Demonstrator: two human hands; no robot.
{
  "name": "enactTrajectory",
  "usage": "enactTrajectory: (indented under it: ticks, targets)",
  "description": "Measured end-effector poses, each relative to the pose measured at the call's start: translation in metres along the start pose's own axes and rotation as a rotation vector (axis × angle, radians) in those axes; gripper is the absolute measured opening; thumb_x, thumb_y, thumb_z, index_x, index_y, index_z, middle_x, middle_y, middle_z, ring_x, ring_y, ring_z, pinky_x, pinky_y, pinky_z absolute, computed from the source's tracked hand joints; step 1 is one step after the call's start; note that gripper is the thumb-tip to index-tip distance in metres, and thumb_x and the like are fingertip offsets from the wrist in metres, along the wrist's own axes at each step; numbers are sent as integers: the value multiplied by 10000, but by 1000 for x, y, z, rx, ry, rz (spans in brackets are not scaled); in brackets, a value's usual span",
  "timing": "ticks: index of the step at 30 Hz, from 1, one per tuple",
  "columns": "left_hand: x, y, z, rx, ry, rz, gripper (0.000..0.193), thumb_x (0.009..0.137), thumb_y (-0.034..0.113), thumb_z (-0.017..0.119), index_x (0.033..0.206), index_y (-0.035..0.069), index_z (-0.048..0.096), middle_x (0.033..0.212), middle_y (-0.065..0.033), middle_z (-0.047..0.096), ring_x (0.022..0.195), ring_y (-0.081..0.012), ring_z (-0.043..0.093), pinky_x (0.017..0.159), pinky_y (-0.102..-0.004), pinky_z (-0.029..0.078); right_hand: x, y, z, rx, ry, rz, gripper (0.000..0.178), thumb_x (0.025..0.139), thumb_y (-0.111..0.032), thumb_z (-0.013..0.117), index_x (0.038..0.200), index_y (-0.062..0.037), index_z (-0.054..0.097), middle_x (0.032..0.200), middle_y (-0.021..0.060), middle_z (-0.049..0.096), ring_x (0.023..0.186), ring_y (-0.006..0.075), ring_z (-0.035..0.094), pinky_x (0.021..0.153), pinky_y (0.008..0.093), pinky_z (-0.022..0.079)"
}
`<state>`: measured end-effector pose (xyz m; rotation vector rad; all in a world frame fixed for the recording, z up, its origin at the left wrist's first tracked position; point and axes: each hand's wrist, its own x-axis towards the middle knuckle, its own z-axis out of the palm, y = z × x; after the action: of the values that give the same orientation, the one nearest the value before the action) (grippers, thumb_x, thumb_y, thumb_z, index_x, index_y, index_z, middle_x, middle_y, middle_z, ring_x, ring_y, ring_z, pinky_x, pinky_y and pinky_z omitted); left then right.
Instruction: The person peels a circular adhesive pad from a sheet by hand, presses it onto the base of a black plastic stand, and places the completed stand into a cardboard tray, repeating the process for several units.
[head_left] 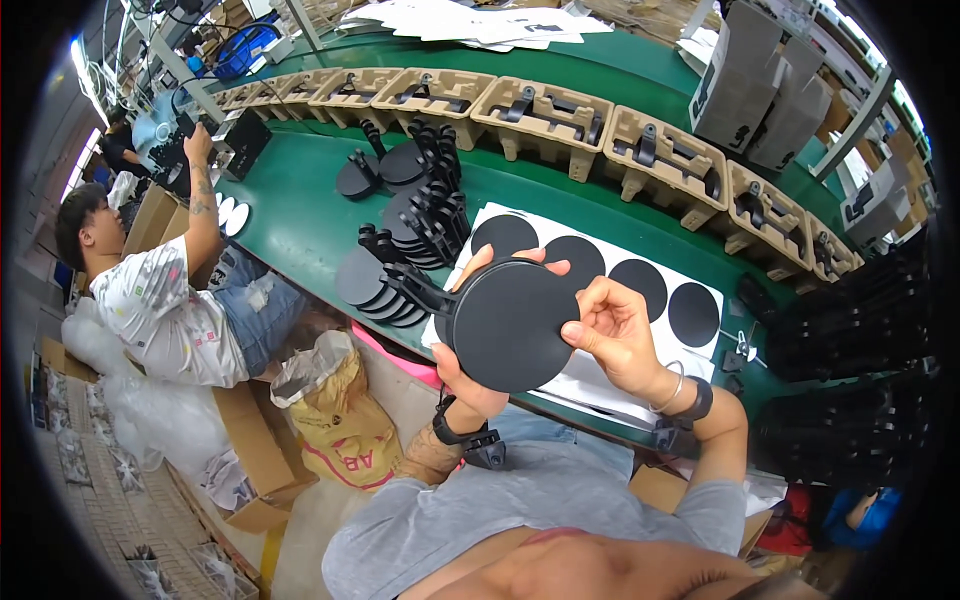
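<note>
My left hand [468, 386] is closed around a round black base with a bracket arm [432, 297] at its left side. A thin black disc [515, 325] lies over the face of this base and hides most of it. At the disc's right edge, my right hand [618, 335] pinches with thumb and fingers. Behind my hands, several matching black discs [694, 315] lie on a white sheet [600, 392] on the green table. To the left of my hands stand stacks of similar black bases with brackets [372, 280].
Along the table's far side runs a row of brown pulp trays [545, 118] holding black parts. Dark stacked parts [835, 330] stand at the right. A co-worker [165, 290] sits at the left, near a yellow sack [335, 415] and an open carton [255, 450].
</note>
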<state>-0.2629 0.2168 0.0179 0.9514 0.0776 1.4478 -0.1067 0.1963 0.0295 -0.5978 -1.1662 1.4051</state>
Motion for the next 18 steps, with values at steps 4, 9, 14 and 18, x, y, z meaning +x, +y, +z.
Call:
enactTrajectory:
  ticks: [4,9,14,18]
  targets:
    - [0,-1,0,13,-9,-12,947,842,726,439,1485,84,176,1393,-299,362,1238,-497,428,975,-552,442,-2,0,3,-17,16,-21,139,872,26,646,855,-13,513,796,51,610,730,93,627,619,232,526]
    - [-7,-6,-2,30,15,25,972,823,747,425,1481,74,182,1372,-292,386,1211,-484,459,942,-539,469,-4,0,8,-37,27,5,133,872,34,643,858,-9,517,796,59,628,732,90,626,621,229,526]
    - [-10,-1,1,119,51,2,926,799,654,474,1472,80,201,1344,-296,410,1165,-470,502,895,-524,501,-7,0,13,-44,50,20,137,865,32,654,853,-3,522,790,63,633,723,89,633,599,217,518]
    - [-12,-7,-13,129,-62,75,879,763,567,500,1474,144,201,1377,-286,365,1191,-428,489,943,-531,462,-1,-4,10,-122,107,133,160,840,1,705,795,21,553,738,69,649,648,94,641,548,201,505]
